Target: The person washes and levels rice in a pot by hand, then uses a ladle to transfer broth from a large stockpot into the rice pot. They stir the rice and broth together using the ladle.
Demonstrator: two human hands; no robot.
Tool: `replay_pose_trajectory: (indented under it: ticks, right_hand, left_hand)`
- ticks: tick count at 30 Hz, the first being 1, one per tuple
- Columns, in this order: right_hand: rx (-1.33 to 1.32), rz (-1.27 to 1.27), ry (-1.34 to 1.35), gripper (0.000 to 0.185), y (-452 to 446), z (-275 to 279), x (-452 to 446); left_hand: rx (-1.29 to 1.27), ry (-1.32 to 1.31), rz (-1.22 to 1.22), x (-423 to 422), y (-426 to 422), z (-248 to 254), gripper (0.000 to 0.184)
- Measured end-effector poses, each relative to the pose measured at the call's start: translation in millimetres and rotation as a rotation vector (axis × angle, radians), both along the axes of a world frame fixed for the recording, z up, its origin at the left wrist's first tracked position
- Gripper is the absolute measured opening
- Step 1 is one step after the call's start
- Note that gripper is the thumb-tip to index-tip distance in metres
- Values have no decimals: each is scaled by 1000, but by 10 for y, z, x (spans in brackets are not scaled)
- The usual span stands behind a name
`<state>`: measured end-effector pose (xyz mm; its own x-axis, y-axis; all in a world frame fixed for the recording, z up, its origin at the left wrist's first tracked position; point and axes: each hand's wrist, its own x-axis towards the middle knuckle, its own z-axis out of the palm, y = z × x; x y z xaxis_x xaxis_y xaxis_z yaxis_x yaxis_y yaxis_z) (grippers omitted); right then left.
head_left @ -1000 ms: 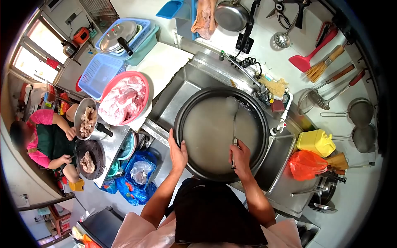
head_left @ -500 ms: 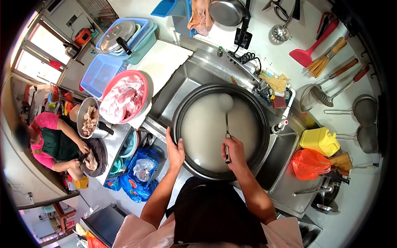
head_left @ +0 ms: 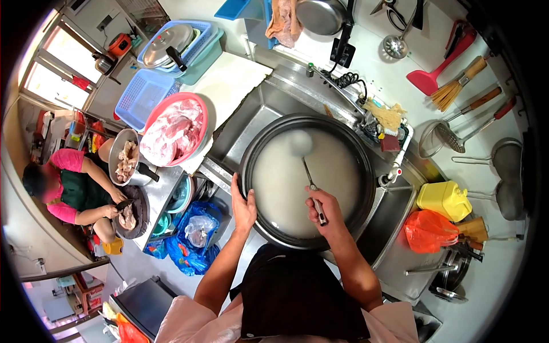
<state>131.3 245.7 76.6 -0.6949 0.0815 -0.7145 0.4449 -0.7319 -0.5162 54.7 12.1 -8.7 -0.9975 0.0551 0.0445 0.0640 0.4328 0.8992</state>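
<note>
A wide, dark-rimmed pot (head_left: 366, 151) full of cloudy whitish liquid (head_left: 274, 183) sits over the sink in front of me. My left hand (head_left: 244, 208) rests against the pot's left side, fingers stretched out along the outside and thumb apart near the rim. In my right hand (head_left: 327, 211), the fingers are wrapped round the handle of a metal ladle (head_left: 307, 168). Its round bowl lies toward the pot's far side, at or just under the surface of the liquid.
Raw meat (head_left: 176, 131) fills a pink basin (head_left: 204, 108) on the left counter. Beyond it, a co-worker (head_left: 80, 188) handles meat on a round chopping board (head_left: 140, 208). A faucet (head_left: 392, 174), yellow jug (head_left: 443, 200) and orange bag (head_left: 429, 231) stand right; utensils hang on the wall.
The ladle's bowl has moved left and slightly nearer in the liquid, and its handle now slants more. My right hand has shifted a little. My left hand stays against the pot.
</note>
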Motion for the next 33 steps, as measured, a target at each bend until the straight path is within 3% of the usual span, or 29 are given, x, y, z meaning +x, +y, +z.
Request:
replay_pose_trajectory:
  ticks: [3,18,33]
  right_hand:
    - [-79,-24,18,18,16,-22,35]
    - [-95,-13,63,35,69,39,221]
    - [259,5,60,34,126,133,375]
  left_hand:
    - [13,-10,0,-2,-9,-16,68]
    - [-5,1,5,-6,-11,-28,67]
    - [-16,18,13,-12,-11,-39,67]
